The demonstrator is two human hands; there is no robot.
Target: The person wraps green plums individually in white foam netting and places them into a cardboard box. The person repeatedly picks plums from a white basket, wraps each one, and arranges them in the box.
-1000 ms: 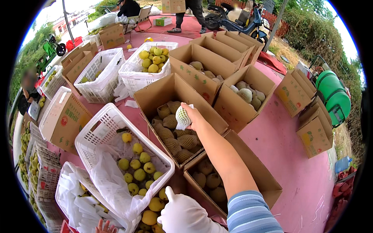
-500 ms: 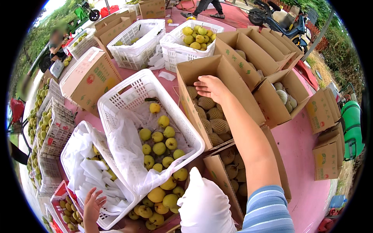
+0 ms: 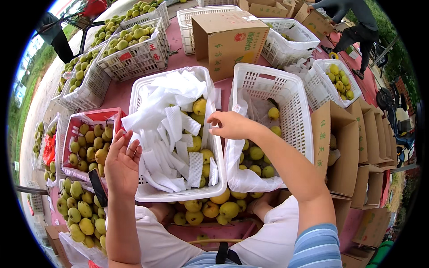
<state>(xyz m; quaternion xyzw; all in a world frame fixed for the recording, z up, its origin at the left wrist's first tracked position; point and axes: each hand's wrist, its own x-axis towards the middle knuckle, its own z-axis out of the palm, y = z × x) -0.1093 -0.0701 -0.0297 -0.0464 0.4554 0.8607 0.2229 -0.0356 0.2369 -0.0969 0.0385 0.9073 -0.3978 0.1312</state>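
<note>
My right hand (image 3: 230, 125) hovers at the gap between two white plastic baskets, palm down and fingers loosely curved apart; nothing shows in it. The left basket (image 3: 178, 197) holds a heap of white foam net sleeves (image 3: 165, 145) with yellow-green pears (image 3: 195, 144) along its right side. In the right basket (image 3: 292, 96), loose pears (image 3: 256, 153) lie on a white liner. My left hand (image 3: 123, 163) is raised just left of the foam sleeves, fingers spread, holding nothing. Below the baskets, more pears (image 3: 210, 210) lie between my legs.
At left stand a red crate (image 3: 96, 116) of pears and a pile of green pears (image 3: 82, 214). White crates (image 3: 134, 58) of pears line the far left. An upright carton (image 3: 241, 44) stands behind the baskets, open cartons (image 3: 322, 138) at right. A person (image 3: 353, 27) bends at far right.
The view has swung left. My right hand has moved from above the carton of netted pears to the sleeve basket's right edge. My left hand has risen beside that basket.
</note>
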